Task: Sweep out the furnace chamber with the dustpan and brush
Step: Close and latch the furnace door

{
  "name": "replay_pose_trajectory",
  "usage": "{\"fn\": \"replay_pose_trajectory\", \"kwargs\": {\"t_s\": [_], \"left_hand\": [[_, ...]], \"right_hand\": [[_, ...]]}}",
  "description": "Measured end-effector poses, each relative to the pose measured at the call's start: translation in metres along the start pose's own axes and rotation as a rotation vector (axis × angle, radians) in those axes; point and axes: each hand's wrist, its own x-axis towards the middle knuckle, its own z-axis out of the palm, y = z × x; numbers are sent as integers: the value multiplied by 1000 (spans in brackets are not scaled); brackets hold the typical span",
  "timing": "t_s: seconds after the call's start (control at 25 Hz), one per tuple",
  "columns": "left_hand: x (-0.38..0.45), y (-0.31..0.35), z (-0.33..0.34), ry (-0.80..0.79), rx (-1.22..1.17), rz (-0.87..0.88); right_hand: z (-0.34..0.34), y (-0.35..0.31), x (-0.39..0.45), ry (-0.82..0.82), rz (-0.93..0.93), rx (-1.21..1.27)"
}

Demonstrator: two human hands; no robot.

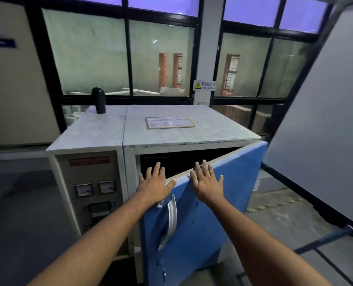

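Observation:
A white box furnace [167, 131] stands in front of me with its blue door [219, 203] swung partly ajar, hinged on the right. Behind the gap the chamber [184, 162] is dark and its inside is hidden. My left hand [155, 185] lies flat with straight fingers at the door's upper left corner, over the free edge. My right hand [205, 182] presses flat with spread fingers on the door's top edge. A metal handle [170, 219] sits on the door below my left hand. No dustpan or brush is in view.
The furnace's control panel [93, 188] with two gauges is left of the door. A black vent pipe [99, 100] and a framed sheet [169, 122] sit on top. A large grey cabinet [326, 131] stands close on the right, another unit [12, 79] on the left, windows behind.

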Motion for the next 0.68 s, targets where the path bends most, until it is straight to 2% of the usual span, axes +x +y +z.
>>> {"fn": "replay_pose_trajectory", "kwargs": {"t_s": [0.28, 0.44, 0.68], "left_hand": [[49, -89, 6, 243, 76, -136], [74, -116, 12, 236, -5, -196], [106, -134, 10, 209, 138, -195]], "right_hand": [[43, -31, 77, 117, -98, 18], [55, -49, 114, 109, -107, 22], [60, -63, 154, 76, -120, 19]]}}
